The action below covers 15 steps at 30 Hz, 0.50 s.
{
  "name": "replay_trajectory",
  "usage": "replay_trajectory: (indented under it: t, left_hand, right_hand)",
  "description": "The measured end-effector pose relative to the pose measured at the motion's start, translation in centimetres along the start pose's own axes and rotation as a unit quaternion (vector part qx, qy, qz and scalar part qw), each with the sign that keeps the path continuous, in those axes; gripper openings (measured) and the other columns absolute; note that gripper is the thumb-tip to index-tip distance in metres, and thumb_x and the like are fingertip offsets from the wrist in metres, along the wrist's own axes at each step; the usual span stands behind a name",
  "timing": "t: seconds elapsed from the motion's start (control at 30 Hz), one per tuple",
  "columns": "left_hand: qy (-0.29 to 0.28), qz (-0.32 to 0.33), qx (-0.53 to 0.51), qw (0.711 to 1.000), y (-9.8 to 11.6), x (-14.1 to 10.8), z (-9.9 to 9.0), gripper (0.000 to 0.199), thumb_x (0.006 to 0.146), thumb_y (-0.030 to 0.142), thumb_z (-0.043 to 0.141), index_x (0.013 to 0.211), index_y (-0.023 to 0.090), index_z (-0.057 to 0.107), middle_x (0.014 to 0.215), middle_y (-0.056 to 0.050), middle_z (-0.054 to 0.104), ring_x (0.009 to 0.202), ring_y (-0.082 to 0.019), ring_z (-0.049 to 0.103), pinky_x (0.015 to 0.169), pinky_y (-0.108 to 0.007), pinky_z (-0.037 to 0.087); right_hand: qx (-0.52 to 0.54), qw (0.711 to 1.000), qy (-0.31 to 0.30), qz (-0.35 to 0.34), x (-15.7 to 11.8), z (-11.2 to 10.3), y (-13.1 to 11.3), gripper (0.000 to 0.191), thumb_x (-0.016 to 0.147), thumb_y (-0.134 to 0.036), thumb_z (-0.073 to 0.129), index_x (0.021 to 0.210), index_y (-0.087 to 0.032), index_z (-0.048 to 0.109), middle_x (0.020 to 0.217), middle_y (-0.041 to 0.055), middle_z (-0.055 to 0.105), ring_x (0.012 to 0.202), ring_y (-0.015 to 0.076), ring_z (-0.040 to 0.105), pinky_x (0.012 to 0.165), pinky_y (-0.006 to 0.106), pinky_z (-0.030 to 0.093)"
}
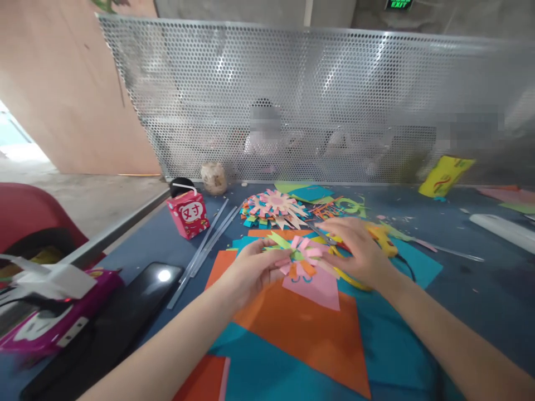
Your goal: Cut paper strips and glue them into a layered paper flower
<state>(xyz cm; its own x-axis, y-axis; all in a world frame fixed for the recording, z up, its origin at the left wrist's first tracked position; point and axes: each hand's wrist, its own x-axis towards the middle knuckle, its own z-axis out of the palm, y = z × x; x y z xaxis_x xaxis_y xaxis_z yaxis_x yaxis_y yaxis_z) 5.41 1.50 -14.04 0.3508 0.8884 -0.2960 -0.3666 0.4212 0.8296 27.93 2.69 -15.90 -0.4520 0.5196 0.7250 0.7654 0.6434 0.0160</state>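
Observation:
A flower of fringed strips [298, 256] in pink, green and orange, paper or felt, is between my hands over the coloured sheets. My left hand [254, 264] pinches its left side, thumb on top and fingers beneath. At its right edge is my right hand [355, 248], thumb close to or touching the petals, its other fingers raised apart from the thumb. Yellow-handled scissors [353, 280] lie beneath the right hand, partly hidden by it. A yellow glue gun [382, 239] shows just behind that hand. Below the flower is a pink piece [315, 289] on an orange sheet [301, 340].
Finished-looking fringed rosettes [273, 206] are piled behind my hands, with scraps [351, 206] beside them. Clear glue sticks [204, 245], a red drink box [189, 214], a phone [161, 274] and a purple power strip [45, 328] are left. A perforated metal panel [292, 67] borders the table.

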Motion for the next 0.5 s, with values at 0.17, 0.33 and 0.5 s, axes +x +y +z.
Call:
replay_trajectory:
  t: [0.17, 0.33, 0.5]
  left_hand:
    - [-0.044, -0.031, -0.004, 0.999, -0.2, -0.6, 0.7, 0.011, 0.074, 0.014, 0.063, 0.075, 0.013, 0.051, 0.062, -0.001, 0.060, 0.056, -0.010, 0.062, 0.062, -0.022, 0.056]
    - [-0.055, -0.078, -0.027, 0.995, 0.6, -1.1, 0.6, 0.027, 0.078, 0.043, 0.052, 0.073, 0.018, 0.047, 0.043, 0.007, 0.042, 0.036, -0.011, 0.048, 0.047, -0.032, 0.054]
    - [0.017, 0.164, 0.057, 0.985, 2.1, -1.7, 0.0, 0.018, 0.075, 0.026, 0.058, 0.089, 0.020, 0.049, 0.043, 0.011, 0.035, 0.034, -0.006, 0.038, 0.037, -0.019, 0.040]
  right_hand:
    - [0.165, 0.985, 0.038, -0.037, 0.3, -0.1, -2.8, 0.011, 0.085, -0.028, 0.055, 0.092, -0.024, 0.061, 0.090, 0.0025, 0.067, 0.085, 0.0166, 0.060, 0.077, 0.032, 0.046]
    - [0.207, 0.969, 0.075, 0.116, 0.2, -0.2, -2.4, 0.014, 0.080, -0.024, 0.060, 0.068, -0.021, 0.052, 0.062, -0.0020, 0.054, 0.057, 0.0118, 0.052, 0.053, 0.024, 0.043]
    - [0.267, 0.939, 0.054, 0.209, 0.1, -0.5, -2.5, 0.030, 0.082, -0.032, 0.055, 0.059, -0.021, 0.040, 0.053, -0.0044, 0.045, 0.049, 0.0106, 0.051, 0.045, 0.021, 0.043]
